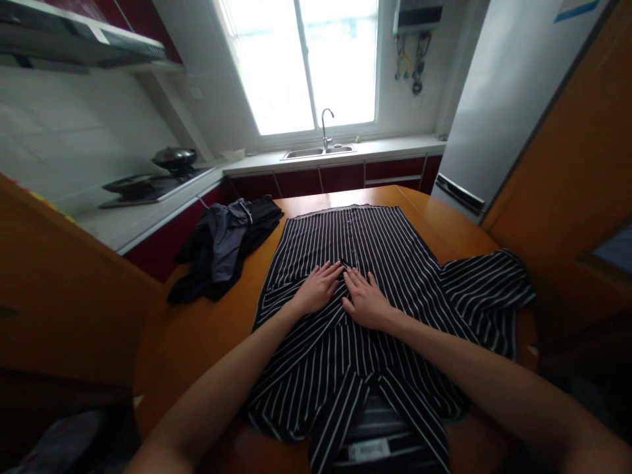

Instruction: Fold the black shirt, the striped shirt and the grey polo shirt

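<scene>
A black shirt with white stripes [316, 243] lies spread on the wooden table, its collar towards me and its hem at the far side. One sleeve is folded in across the front on the left; the other sleeve [488, 296] sticks out to the right. My left hand [320, 288] rests flat on the shirt's middle, fingers stretched out. Beside it, my right hand [366, 299] also lies flat on the cloth with fingers spread. The fingertips of both hands nearly meet near the button line. Neither hand grips the fabric.
Dark grey and black clothes [227, 243] lie in a heap at the left of the round wooden table [172, 342]. Beyond are a sink [318, 153], a stove with a wok [174, 158], and a fridge [498, 99] at right.
</scene>
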Tool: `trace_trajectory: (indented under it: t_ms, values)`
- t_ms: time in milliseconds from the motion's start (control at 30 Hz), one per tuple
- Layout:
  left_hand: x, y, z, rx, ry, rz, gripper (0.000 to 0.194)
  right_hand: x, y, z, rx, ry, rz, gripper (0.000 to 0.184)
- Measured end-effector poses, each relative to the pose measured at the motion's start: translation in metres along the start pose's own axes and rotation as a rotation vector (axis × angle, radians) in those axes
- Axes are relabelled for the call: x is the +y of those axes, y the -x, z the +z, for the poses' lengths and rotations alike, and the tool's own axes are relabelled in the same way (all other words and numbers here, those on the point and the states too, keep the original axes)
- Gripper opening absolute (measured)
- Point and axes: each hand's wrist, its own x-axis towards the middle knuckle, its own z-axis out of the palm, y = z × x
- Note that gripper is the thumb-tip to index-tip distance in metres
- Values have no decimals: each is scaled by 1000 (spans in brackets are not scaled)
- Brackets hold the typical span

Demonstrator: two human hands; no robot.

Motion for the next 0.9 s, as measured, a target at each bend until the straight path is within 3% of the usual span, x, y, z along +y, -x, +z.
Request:
trace_trajectory:
  t_ms: [167, 300, 400, 500, 600, 700, 800, 900]
  values:
    - [-5, -1, -6, -24, -35, 6, 50, 2, 1, -2, 0, -4, 0, 69]
    - [-1, 0, -6, 39, -35, 17, 49, 2, 2, -3, 3, -21, 0, 69]
    - [4, 1, -6, 111, -16, 146, 48, 2, 0, -3, -1, -57, 0, 69]
    - [8, -1, -3, 98, 26, 243, 51, 4, -3, -11, -3, -125, 24, 65]
    - [9, -2, 1, 26, 26, 235, 57, 15, -6, -34, 44, -162, 115, 56]
    - [7, -5, 3, -8, 2, 234, 60, 38, -7, -72, 179, -164, 209, 54]
    - [5, -7, 3, -3, -2, 232, 58, 76, 5, -111, 334, -151, 306, 53]
    - [1, -8, 5, 6, 0, 226, 58, 125, 36, -140, 414, -58, 478, 50]
